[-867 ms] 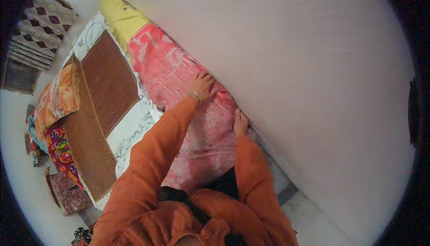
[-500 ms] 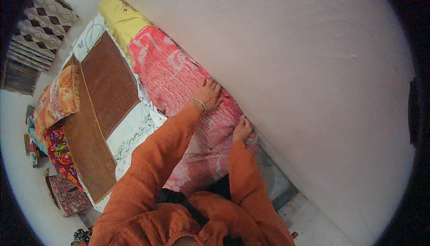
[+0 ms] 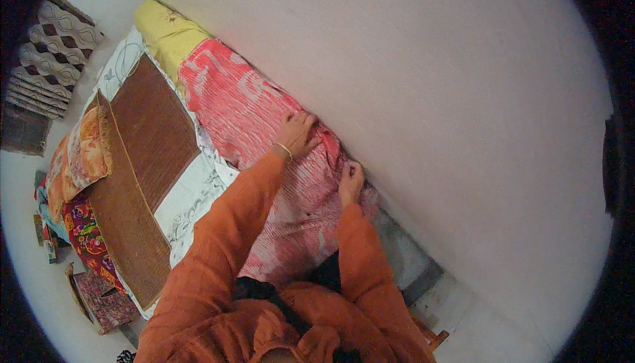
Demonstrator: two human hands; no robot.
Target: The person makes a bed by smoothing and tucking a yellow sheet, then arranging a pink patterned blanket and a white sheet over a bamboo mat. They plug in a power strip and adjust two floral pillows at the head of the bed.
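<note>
- So the red-and-white blanket [image 3: 241,112] is lying along the far right side of the bed, its long edge snug up against the pale wall [image 3: 463,131].
- Left hand [image 3: 297,135] is on top of that blanket, right by the wall-side edge. Fingers are bent down onto the cloth, but I can't tell if they're gripping it or just pressing.
- Right hand [image 3: 352,181] is lower down, near the blanket's wall-side corner, fingertips pinched on the edge.
- Between the two hands the edge is bunched into a little red fold [image 3: 329,146].
- Wall's super close on that side, so the tight spot is right at the knuckles. Room opens up leftward, over the bed.
- Far end: yellow cloth [image 3: 169,29], touching the blanket's top edge.
- Left of the blanket, a strip of white sheet [image 3: 188,201], then a brown mat [image 3: 155,131] with one side folded up, orange cushion [image 3: 79,155] leaning at its outer edge.
- Lower right, a wedge of floor [image 3: 463,310] widens out past the blanket's near end.
</note>
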